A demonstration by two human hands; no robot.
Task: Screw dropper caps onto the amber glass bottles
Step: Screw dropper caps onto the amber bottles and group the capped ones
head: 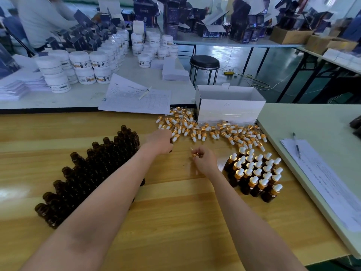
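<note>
We hold a dropper cap [195,154] pinched in the grip of our right hand [205,161], its gold collar showing at the fingertips. Our left hand [161,140] closes around something dark at its far edge, seemingly a bottle [171,141], though most of it is hidden. That bottle lies at ten o'clock from the cap, near but apart; we judge the cap must travel that way and drop its stem in upright. The open bottles [91,171] stand packed at eight o'clock, capped bottles [256,175] at three o'clock, loose caps [211,130] scattered at twelve before a white box [228,108]. Bare table [175,212] lies between the hands; nothing blocks the way.
</note>
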